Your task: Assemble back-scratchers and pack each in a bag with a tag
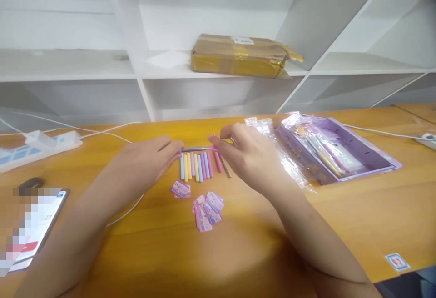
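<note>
Between my hands is a slim metallic stick point(195, 149) with pink at its ends, lying nearly level. My left hand point(146, 159) pinches its left end. At the right end, the fingers of my right hand point(247, 152) are closed around a pink part, partly hidden by the fingers. Just below lies a row of short pastel sticks point(196, 167) in blue, yellow, purple and pink. A darker pink stick point(218, 161) and a thin silver rod point(225, 166) rest beside my right fingers. Small pink and purple printed cards point(208, 211) are piled nearer me, with more cards point(180, 189) to their left.
On the right stands an open purple box point(369, 166) holding brushes in clear plastic point(320, 148). Crumpled plastic wrap point(291, 161) lies beside it. A power strip point(37, 146), a dark mouse point(30, 185) and a tablet-like device point(47, 225) are left. A taped parcel point(218, 57) sits on the shelf.
</note>
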`<action>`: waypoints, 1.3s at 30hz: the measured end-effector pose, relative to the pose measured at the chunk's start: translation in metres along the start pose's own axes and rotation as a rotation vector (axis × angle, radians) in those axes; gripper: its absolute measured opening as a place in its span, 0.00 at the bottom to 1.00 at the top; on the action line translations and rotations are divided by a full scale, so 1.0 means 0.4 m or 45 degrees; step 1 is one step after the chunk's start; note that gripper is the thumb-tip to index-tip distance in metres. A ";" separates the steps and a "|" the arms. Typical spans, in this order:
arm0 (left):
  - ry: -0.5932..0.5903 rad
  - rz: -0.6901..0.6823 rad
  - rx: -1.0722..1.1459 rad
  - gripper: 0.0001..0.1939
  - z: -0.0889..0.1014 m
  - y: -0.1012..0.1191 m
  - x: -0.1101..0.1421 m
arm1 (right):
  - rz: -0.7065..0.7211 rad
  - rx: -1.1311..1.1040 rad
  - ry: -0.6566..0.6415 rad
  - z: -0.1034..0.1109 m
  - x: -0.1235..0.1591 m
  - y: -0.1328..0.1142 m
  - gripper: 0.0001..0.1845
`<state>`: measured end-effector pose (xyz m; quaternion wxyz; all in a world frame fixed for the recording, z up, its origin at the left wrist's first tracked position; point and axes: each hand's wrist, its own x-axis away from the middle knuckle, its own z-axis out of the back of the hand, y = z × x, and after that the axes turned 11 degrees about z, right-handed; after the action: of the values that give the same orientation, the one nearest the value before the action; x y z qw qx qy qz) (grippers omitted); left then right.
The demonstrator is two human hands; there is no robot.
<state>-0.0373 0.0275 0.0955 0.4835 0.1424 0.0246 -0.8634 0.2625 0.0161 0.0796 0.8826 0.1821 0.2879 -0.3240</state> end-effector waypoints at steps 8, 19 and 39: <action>0.196 -0.055 -0.266 0.18 -0.021 0.047 -0.020 | 0.156 0.156 0.143 -0.017 -0.019 -0.004 0.10; 0.401 0.102 -0.278 0.18 0.043 -0.199 -0.051 | -0.136 0.268 0.258 -0.013 0.030 0.179 0.11; 0.091 0.467 -0.228 0.21 0.040 -0.398 -0.046 | -0.616 0.330 0.199 0.070 0.264 0.534 0.05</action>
<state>-0.1659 0.1243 0.1005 0.6420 0.1316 0.0921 -0.7497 0.4839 0.1070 0.0637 0.7241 0.2438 0.3463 -0.5444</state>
